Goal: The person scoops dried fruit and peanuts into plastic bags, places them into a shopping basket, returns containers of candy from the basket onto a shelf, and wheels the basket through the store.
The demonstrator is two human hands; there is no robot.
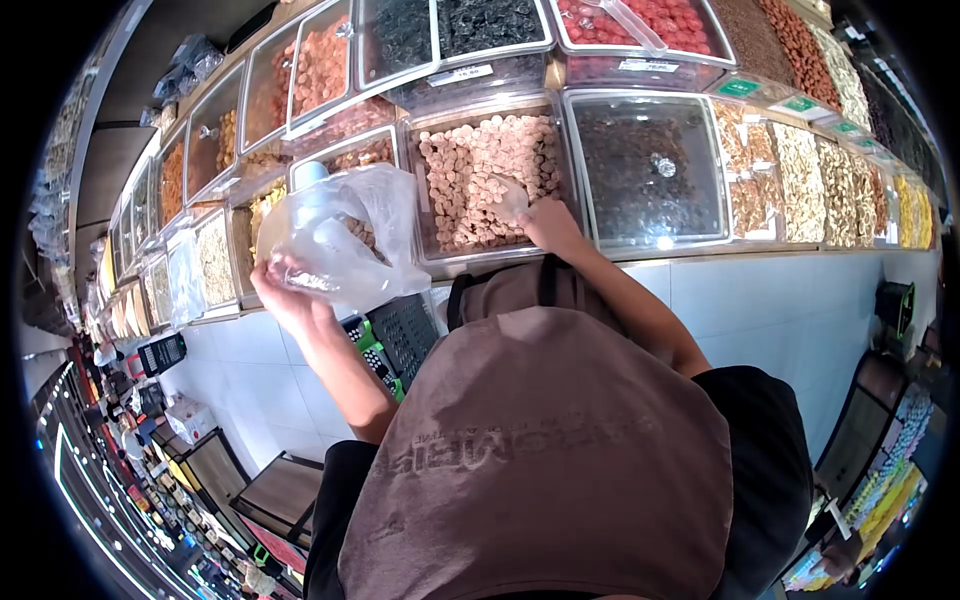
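Red pieces [690, 25] lie in a bin [700, 58] beside black pieces [490, 27].

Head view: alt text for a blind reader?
A person's right hand holds a clear scoop at pinkish-tan pieces in an open bin, while the left hand holds a clear plastic bag. A lidded bin of dark pieces sits to the right.

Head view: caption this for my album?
Left hand holding a plastic bag, right hand with a scoop in a food bin.

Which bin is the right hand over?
The bin of pinkish pieces, left of the lidded dark bin; only there does the right hand hold a scoop.
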